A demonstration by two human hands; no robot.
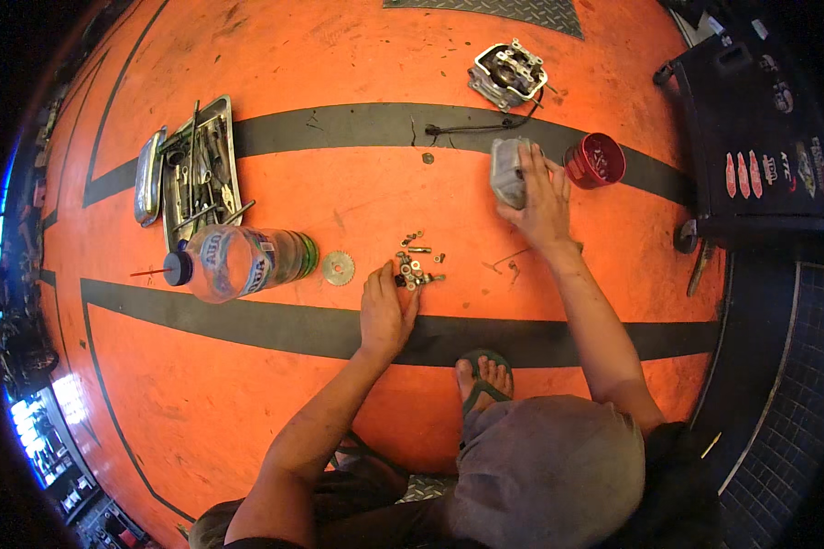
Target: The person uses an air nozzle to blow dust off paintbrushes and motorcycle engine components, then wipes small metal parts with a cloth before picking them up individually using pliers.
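Observation:
My left hand (pixel 385 314) rests on the orange floor at the edge of a small pile of bolts, nuts and washers (pixel 414 273). Its thumb and fingers are apart around the near side of the pile, touching it. My right hand (pixel 545 203) is closed on a grey metal engine cover (pixel 506 172), fingers over its top and right side. Right beside that hand stands a red cup (pixel 596 162) with small pieces inside that I cannot make out. A toothed metal gear (pixel 338 268) lies flat to the left of the pile.
A large plastic bottle (pixel 243 263) lies on its side at left. Behind it is a metal tray (pixel 224 174) of hand tools. An engine cylinder head (pixel 508 75) sits at the far side, with a black cable (pixel 471 129) nearby. A black wheeled cabinet (pixel 751 128) stands at right.

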